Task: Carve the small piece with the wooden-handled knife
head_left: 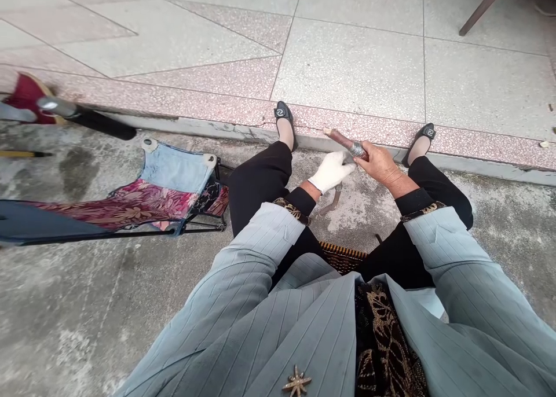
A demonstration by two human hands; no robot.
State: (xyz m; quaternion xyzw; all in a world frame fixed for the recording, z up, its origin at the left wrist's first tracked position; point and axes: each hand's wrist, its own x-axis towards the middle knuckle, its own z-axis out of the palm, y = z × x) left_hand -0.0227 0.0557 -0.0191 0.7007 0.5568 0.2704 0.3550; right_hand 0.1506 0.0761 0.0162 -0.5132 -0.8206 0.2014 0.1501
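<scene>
I sit low with my legs apart on a concrete floor (87,304). My right hand (377,164) is bare and closed round a tool with a brown wooden handle and a metal collar (347,142), the handle pointing up and left. My left hand (330,170) wears a white glove and is curled near the tool's lower part, touching or gripping it. A curved metal blade end (330,201) shows just below the gloved hand, above the concrete between my knees.
A small folding stool with denim and red floral fabric (167,191) stands at my left. A dark handlebar-like bar (91,119) lies beyond it. A raised tiled step (347,67) runs across ahead; my black shoes (283,114) rest against its edge. A chair leg (482,6) stands far right.
</scene>
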